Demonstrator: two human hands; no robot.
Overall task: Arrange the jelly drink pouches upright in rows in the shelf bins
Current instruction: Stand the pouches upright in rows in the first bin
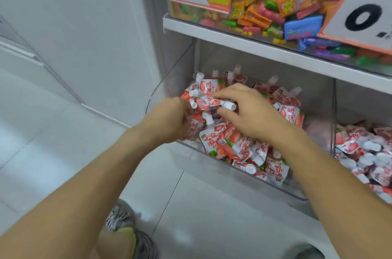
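Right hand [244, 114] and left hand [169, 119] both pinch one sideways jelly pouch [210, 103] above the clear plastic bin [233, 176]. Around it, glossy soft pouches with hard white spouts lie jumbled; slick film could slide, toppling any upright row.

The clear plastic right-hand bin of red-and-white spouted pouches [364, 152] runs off the right edge, the left hand's [169, 120] fingertips are buried behind pouches, and the orange-bordered price sign [360, 10] is blurry.

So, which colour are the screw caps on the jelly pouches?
White. The head view shows it best, on the cap of the pouch between both hands.
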